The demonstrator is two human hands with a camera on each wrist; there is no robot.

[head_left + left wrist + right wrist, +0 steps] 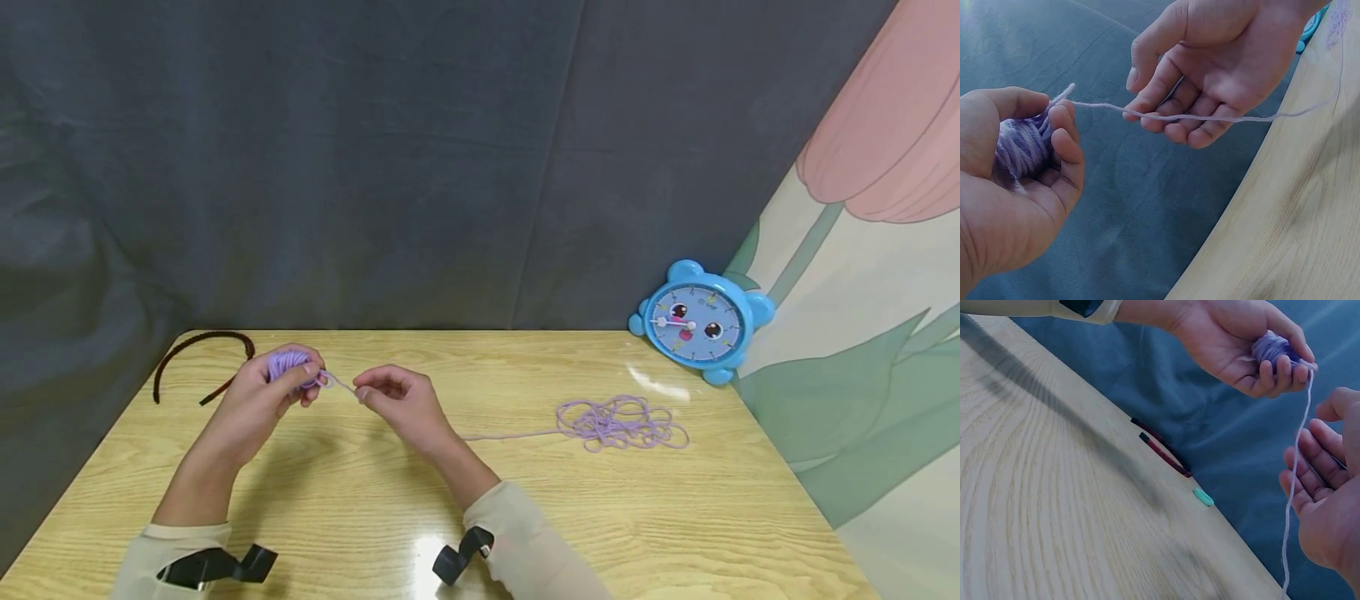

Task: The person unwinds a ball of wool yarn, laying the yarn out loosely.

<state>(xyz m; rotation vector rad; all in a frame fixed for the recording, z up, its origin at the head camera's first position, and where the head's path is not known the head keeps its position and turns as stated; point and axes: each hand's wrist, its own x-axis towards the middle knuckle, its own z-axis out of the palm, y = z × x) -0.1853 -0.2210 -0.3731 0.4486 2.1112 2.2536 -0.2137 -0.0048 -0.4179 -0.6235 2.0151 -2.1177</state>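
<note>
My left hand (255, 400) grips a small wound ball of lilac yarn (285, 363), fingers curled round it and thumb on its edge. From the thumb side of the ball, a yarn strand (1172, 117) runs over to my right hand (411, 410). In both wrist views the strand lies across the right hand's loosely bent fingers, and the thumb stands apart from it. Beyond that hand it continues along the table to a loose tangle of lilac yarn (618, 423). Part of the ball is hidden by the left fingers.
A dark headband (204, 335) lies at the table's back left corner. A small green oval item (1203, 497) is near it at the edge. At the back right a blue animal-shaped clock (697, 321) leans by the wall. A dark curtain (375, 167) hangs behind the table (337, 517).
</note>
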